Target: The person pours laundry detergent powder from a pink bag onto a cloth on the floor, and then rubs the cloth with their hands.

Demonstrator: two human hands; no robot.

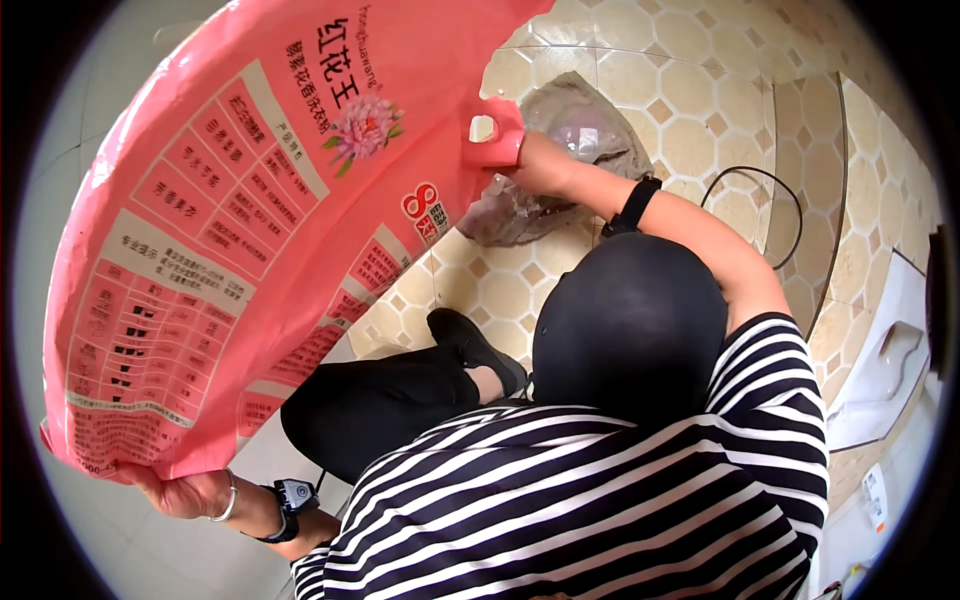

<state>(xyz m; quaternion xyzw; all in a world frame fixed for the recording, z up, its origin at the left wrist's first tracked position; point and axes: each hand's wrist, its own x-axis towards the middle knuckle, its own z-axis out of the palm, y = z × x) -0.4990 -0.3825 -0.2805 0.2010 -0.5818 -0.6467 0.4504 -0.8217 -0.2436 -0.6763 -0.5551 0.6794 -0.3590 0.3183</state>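
A large pink plastic packaging bag (270, 170), printed with a flower and white-framed tables, spreads across the left and upper part of the view. My left hand (185, 492) is closed on its lower corner. Farther off, my right hand (545, 165) grips the bag's other end, beside a cut-out handle hole; the fingertips are partly hidden by the pink plastic. Just beyond and below that hand, a crumpled greyish, partly see-through bag (600, 125) lies on the floor. What is in it I cannot make out.
Cream patterned tiles (690, 80) cover the floor, with grey-white tiles (90, 90) at the left. A thin black cable (800, 215) loops at the right. Near the right edge are a white squat toilet (885, 350) and a small white container (874, 497). My bent knees and black shoe (475, 345) are close below.
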